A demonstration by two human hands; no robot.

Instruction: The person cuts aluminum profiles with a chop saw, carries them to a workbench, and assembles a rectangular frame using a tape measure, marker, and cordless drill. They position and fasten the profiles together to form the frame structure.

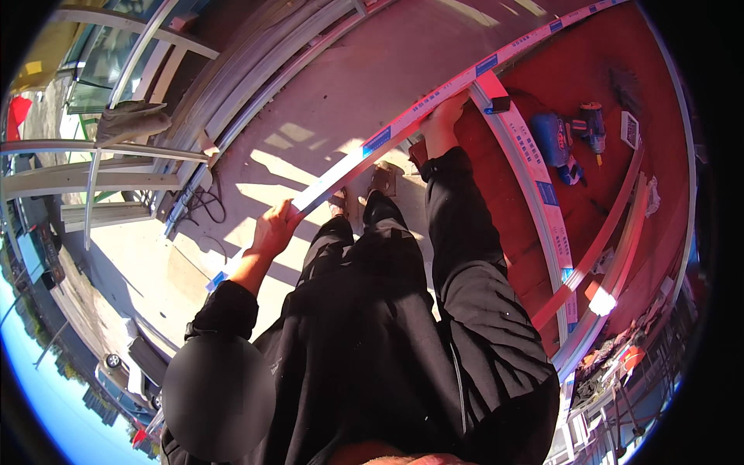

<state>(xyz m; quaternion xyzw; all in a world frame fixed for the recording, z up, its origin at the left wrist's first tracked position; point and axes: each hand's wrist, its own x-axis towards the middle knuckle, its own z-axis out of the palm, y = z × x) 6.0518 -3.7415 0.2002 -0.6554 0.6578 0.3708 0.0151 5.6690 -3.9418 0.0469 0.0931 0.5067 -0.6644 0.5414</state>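
A long aluminium profile wrapped in white and blue printed protective film runs slantwise from before me to the far right. My left hand is closed around its near left end. Farther along it, my right hand grips the edge, its fingers partly hidden behind the profile. Just right of that hand, a second film-covered profile lies on the red-covered bench, its far end close to the held one.
A cordless drill and a blue power tool lie on the red bench. More profiles cross at its right side. Stacked metal frames stand at left, with a dark cable on the concrete floor beside them.
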